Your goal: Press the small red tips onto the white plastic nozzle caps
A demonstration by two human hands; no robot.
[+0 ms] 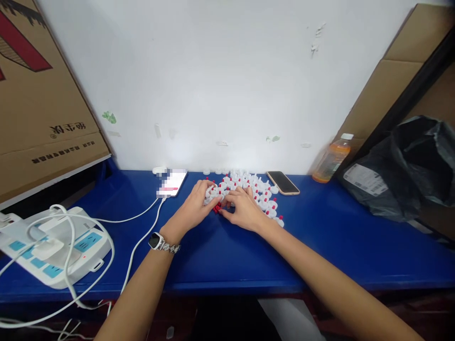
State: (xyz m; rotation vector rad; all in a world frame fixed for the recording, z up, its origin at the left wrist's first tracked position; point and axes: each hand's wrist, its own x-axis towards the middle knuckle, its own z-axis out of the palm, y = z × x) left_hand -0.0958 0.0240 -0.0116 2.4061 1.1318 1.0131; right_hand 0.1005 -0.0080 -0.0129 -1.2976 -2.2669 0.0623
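Left hand point(196, 204): I see fingers resting on white caps point(249, 189).
Right hand point(242, 208): perhaps pinching red pieces point(216, 208); grip unclear.

Hidden or unclear: small red pieces point(216, 208) under my fingertips, too small to identify; phone screen point(171, 183) centre-left, blurred; cardboard box point(39, 94) upper left, black bag point(408, 166) right, both cut off by frame edges.

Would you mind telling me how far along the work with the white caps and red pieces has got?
Many white caps already carry red pieces. Both the left hand and right hand work at loose red pieces. Whether unfitted caps remain is unclear.
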